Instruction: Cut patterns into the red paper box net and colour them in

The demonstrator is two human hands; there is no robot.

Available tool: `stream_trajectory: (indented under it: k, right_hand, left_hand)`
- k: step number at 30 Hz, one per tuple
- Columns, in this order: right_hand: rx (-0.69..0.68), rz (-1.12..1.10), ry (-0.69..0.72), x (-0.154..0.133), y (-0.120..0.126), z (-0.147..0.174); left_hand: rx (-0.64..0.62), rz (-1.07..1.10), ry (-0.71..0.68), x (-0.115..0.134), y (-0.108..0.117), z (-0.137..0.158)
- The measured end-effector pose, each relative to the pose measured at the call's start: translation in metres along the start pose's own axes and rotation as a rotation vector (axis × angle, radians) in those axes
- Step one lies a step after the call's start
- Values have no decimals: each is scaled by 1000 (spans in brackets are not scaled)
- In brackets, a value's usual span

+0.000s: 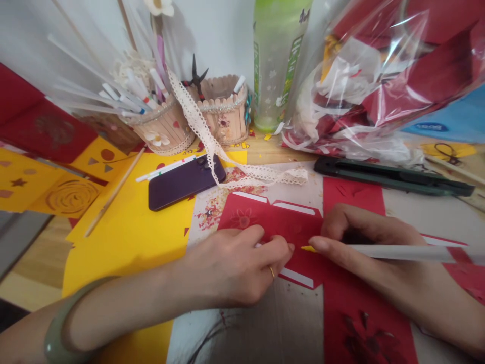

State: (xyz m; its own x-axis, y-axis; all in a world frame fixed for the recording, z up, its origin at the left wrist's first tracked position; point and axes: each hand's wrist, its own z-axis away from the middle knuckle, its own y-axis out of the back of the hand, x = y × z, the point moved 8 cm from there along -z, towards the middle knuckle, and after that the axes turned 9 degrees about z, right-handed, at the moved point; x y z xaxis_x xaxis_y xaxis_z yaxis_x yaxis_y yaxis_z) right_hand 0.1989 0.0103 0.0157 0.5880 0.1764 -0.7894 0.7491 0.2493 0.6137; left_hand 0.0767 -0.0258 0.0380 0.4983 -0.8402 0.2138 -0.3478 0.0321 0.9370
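A red paper piece (299,222) with white strips along its flaps and a faint flower drawn at one corner lies in front of me. My left hand (242,263) rests on it, fingers curled and closed; a speck of white shows between them, too small to name. From the right, my right hand (364,253) grips a white marker (409,252) between thumb and fingers. Its yellow tip (308,248) points left, just over the red paper, close to my left fingertips. Whether the tip touches the paper I cannot tell.
Yellow sheets (125,253) lie at left, with a dark phone (182,184) on them. Lace ribbon (261,174) trails from decorated stick pots (162,131). A dark box cutter (394,177), a green bottle (273,76) and a clear plastic bag (364,101) stand or lie behind.
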Motion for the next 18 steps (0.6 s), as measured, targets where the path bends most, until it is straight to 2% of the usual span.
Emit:
stream_trajectory:
  k: [5, 9, 12, 14, 16, 18]
  right_hand:
    - [43, -133, -34, 3, 1, 1]
    - [32, -271, -41, 5, 5, -1]
    - [83, -394, -122, 11, 16, 1]
    - [147, -438, -151, 12, 27, 3]
    - [196, -417, -120, 9, 37, 5]
    - [212, -265, -51, 1, 45, 5]
  left_hand:
    - [29, -27, -16, 1, 0, -1]
    - [90, -103, -101, 6, 5, 5]
    - [108, -81, -141, 4, 11, 10]
    - [154, -11, -114, -3, 21, 10]
    - [240, 87, -55, -12, 36, 9]
    - [327, 196, 66, -26, 51, 7]
